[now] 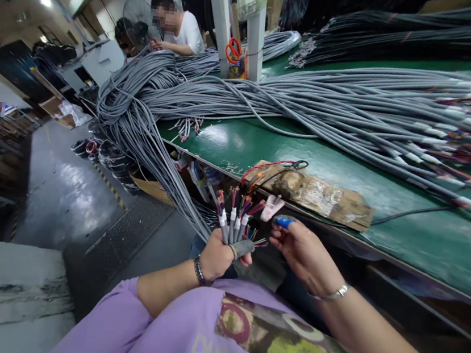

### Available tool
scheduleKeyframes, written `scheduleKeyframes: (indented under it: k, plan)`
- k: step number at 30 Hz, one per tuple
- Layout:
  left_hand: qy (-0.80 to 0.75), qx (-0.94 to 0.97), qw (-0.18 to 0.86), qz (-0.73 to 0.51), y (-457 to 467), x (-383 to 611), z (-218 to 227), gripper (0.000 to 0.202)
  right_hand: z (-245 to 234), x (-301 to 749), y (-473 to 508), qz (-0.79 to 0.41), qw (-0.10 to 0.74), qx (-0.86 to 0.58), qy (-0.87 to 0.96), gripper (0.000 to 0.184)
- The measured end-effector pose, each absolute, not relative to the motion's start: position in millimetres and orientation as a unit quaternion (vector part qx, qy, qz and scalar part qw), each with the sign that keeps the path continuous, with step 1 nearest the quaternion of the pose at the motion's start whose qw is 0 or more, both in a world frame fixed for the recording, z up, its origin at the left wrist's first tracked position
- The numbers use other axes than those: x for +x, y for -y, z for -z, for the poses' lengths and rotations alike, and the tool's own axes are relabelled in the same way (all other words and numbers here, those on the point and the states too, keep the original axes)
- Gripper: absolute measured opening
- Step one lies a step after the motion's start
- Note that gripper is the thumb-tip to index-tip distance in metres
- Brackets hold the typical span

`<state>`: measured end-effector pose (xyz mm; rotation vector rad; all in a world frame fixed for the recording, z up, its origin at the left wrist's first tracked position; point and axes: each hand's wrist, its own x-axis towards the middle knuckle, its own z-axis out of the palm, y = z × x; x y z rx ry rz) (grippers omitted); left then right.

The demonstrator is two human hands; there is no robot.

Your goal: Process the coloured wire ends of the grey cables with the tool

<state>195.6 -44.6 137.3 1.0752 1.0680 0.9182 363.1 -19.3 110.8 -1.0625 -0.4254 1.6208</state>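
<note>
My left hand (219,255) is closed around several grey cables (231,232). Their ends point upward, each with a white wrap below fanned-out coloured wires (245,205). A grey cover (243,248) sits on the thumb of this hand. Just to the right, my right hand (298,247) is raised with its fingers curled in towards the thumb, and a blue cover (284,221) shows on one digit. Whatever lies between those fingertips, if anything, is too small to make out. Close to them is a pale pink clip-like piece (272,208) at the bench edge.
A large pile of grey cables (211,96) lies along the green bench (231,141) and hangs over its edge. Taped cardboard (323,196) rests at the front edge. Orange-handled scissors (234,50) stand by a white post (256,41). Another person (185,30) works behind.
</note>
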Motion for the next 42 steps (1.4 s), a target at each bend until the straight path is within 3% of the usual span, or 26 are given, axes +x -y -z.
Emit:
scheduleKeyframes:
  k: [9, 24, 30, 36, 42]
  plan:
    - [-0.458, 0.421, 0.632, -0.462, 29.7, 207.9, -159.4, 0.037, -126.1, 370.4, 5.8, -0.776, 0.482, -0.346, 0.214, 0.046]
    - [-0.458, 0.432, 0.639, -0.442, 22.0, 213.9, -157.2, 0.036, -133.9, 361.9, 5.8, -0.702, 0.526, -0.382, 0.292, 0.039]
    - [-0.453, 0.415, 0.648, -0.45, 22.2, 213.1, -155.7, 0.031, -125.0, 359.7, 8.6, -0.593, 0.591, -0.45, 0.311, 0.04]
    - [-0.461, 0.426, 0.643, -0.439, 21.4, 213.8, -154.2, 0.037, -128.5, 356.2, 2.1, -0.722, 0.539, -0.336, 0.276, 0.052]
    - [-0.454, 0.426, 0.646, -0.442, 21.4, 215.6, -154.2, 0.036, -133.7, 352.7, -1.4, -0.704, 0.566, -0.352, 0.247, 0.046]
